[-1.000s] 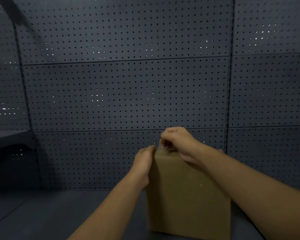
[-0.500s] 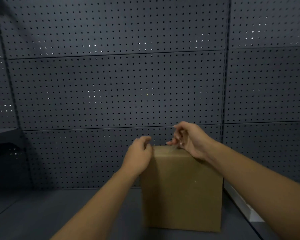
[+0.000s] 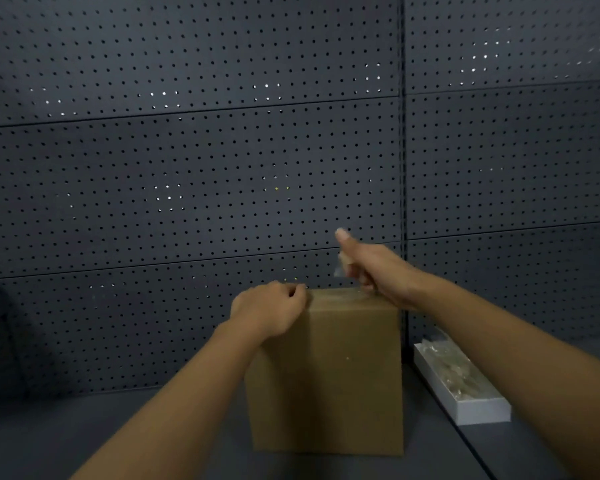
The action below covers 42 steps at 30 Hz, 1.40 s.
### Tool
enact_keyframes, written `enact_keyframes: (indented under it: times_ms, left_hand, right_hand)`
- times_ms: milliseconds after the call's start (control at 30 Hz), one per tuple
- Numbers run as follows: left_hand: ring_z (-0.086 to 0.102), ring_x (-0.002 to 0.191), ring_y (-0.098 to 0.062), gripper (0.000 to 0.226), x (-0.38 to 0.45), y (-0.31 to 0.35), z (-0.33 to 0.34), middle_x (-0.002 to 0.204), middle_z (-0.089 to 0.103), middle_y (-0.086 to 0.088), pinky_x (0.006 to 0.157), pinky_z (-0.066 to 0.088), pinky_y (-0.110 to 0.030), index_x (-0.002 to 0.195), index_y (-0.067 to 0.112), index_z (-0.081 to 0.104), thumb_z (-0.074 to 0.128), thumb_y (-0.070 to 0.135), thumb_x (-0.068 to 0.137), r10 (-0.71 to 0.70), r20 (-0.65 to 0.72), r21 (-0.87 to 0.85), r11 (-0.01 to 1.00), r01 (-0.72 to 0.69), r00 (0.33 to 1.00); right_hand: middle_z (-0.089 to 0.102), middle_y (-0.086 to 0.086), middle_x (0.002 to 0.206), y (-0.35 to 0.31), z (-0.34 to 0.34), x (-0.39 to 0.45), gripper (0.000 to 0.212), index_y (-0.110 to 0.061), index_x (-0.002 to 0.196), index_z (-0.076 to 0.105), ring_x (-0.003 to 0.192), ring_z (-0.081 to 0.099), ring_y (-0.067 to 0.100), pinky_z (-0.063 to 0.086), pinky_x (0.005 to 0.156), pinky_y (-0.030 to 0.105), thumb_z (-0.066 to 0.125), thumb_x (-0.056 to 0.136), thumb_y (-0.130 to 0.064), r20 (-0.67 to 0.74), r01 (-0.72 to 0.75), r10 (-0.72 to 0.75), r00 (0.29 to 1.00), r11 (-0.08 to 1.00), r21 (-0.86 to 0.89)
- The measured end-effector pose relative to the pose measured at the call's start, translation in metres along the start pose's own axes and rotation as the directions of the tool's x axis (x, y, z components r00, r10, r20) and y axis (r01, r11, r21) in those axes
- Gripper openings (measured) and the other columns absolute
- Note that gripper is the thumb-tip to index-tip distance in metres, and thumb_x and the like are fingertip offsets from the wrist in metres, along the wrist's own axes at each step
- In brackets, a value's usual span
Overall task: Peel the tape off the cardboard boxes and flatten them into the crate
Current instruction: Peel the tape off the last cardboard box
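Standing upright on the dark shelf surface (image 3: 84, 445), close in front of the perforated back panel (image 3: 187, 168): one closed cardboard box (image 3: 326, 375), plain brown, taller than wide. Held at its top left corner by the left hand (image 3: 271, 315), fingers curled over the edge and pressing down to steady it. Lifted just above the top right part by the right hand (image 3: 374, 271), thumb up, fingers closed on a pale, clear strip of tape (image 3: 340, 268), one end apparently still stuck along the top seam; blurred there, so hard to say how much is free. Probably light and empty, judging from how one hand is enough to keep it in place; stiff in the walls, but easy to dent at corners and to tip over when pulled from above. Thin, stretchy and sticky as for the tape, likely to tear or cling to fingers; better pinched near the seam and pulled low and slowly along it. Lying to the right, well apart from the box, a shallow white tray (image 3: 482, 415) with crumpled clear material inside. No crate in view.
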State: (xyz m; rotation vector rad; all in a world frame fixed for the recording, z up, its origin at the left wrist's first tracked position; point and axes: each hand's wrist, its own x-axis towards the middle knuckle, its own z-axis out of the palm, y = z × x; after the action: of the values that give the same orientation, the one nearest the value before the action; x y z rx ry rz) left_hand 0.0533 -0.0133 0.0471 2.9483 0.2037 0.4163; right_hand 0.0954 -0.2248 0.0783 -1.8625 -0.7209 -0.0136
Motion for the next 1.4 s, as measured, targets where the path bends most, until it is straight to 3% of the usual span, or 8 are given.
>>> enact_keyframes:
  times_ms: [200,333,533,733,1000,1100,1200,1400]
  left_hand:
    - [0.054,0.127,-0.028,0.056,-0.007,-0.002,-0.010,0.141,0.060,-0.002,0.111,0.034,-0.046,0.137,0.031,0.061,0.019,0.053,0.109,-0.003,0.034,-0.037,0.999,0.004,0.999]
    - [0.058,0.111,-0.026,0.057,-0.001,-0.005,-0.003,0.126,0.065,-0.002,0.089,0.042,-0.042,0.123,0.031,0.065,0.018,0.056,0.106,0.031,0.034,-0.017,0.999,-0.030,0.999]
    - [0.049,0.135,-0.027,0.059,-0.002,-0.008,-0.004,0.154,0.050,-0.004,0.104,0.037,-0.046,0.152,0.037,0.045,0.012,0.056,0.107,0.031,0.031,0.019,0.999,-0.031,0.999]
    - [0.046,0.139,-0.027,0.061,-0.004,-0.018,-0.010,0.156,0.048,-0.004,0.106,0.035,-0.045,0.154,0.033,0.044,0.012,0.058,0.108,0.044,0.066,-0.021,0.999,-0.043,0.997]
    - [0.051,0.132,-0.035,0.057,0.002,0.046,-0.004,0.151,0.048,-0.003,0.107,0.043,-0.056,0.152,0.034,0.036,0.036,0.009,0.101,0.035,0.011,-0.177,0.984,-0.032,0.999]
    - [0.047,0.139,-0.032,0.044,0.004,0.063,-0.001,0.151,0.053,-0.002,0.118,0.029,-0.062,0.148,0.035,0.047,0.035,0.046,0.107,0.091,0.025,-0.209,0.974,-0.084,0.996]
    - [0.044,0.143,-0.028,0.092,-0.002,0.058,0.003,0.153,0.052,0.002,0.121,0.011,-0.070,0.151,0.036,0.046,0.008,0.090,0.088,0.148,0.076,-0.105,0.985,-0.140,0.986]
    - [0.051,0.132,-0.023,0.067,0.001,0.036,0.000,0.146,0.055,0.003,0.111,0.038,-0.048,0.148,0.044,0.048,0.015,0.076,0.100,0.234,0.091,-0.048,0.972,-0.230,0.968]
  right_hand:
    - [0.050,-0.007,0.101,0.018,-0.021,-0.002,0.030,-0.026,0.095,0.064,0.094,0.052,0.009,0.047,0.085,0.033,0.069,0.091,-0.055,0.097,0.199,-0.177,0.979,0.769,-0.607]
    - [0.055,-0.005,0.105,0.021,-0.034,-0.011,0.040,-0.028,0.097,0.071,0.096,0.056,0.009,0.049,0.086,0.030,0.066,0.085,-0.067,0.152,0.159,-0.082,0.985,0.773,-0.615]
    - [0.057,0.005,0.097,0.015,-0.037,-0.006,0.034,-0.010,0.084,0.061,0.082,0.057,0.018,0.049,0.076,0.035,0.072,0.093,-0.041,0.129,0.192,-0.142,0.981,0.735,-0.650]
    - [0.071,0.010,0.085,0.039,-0.055,-0.019,0.030,-0.004,0.076,0.067,0.085,0.071,0.017,0.056,0.083,0.034,0.073,0.095,-0.026,0.026,0.050,-0.045,0.999,0.968,-0.244]
    - [0.069,0.025,0.116,0.057,-0.057,-0.030,0.014,-0.001,0.081,0.064,0.098,0.072,0.028,0.063,0.088,0.034,0.063,0.092,0.007,0.031,-0.173,0.170,0.985,0.960,0.220]
    - [0.060,0.034,0.131,0.063,-0.054,-0.033,0.018,-0.004,0.084,0.061,0.118,0.067,0.039,0.061,0.093,0.038,0.061,0.093,0.012,0.050,-0.159,0.151,0.987,0.928,0.336]
    - [0.061,0.033,0.131,0.071,-0.054,-0.033,0.020,-0.004,0.087,0.059,0.115,0.068,0.043,0.059,0.094,0.043,0.057,0.093,0.015,0.027,-0.142,0.142,0.989,0.917,0.372]
    - [0.066,0.027,0.123,0.065,-0.041,-0.030,0.023,-0.003,0.086,0.060,0.098,0.073,0.033,0.063,0.086,0.037,0.054,0.093,0.017,0.026,-0.109,0.106,0.994,0.943,0.314]
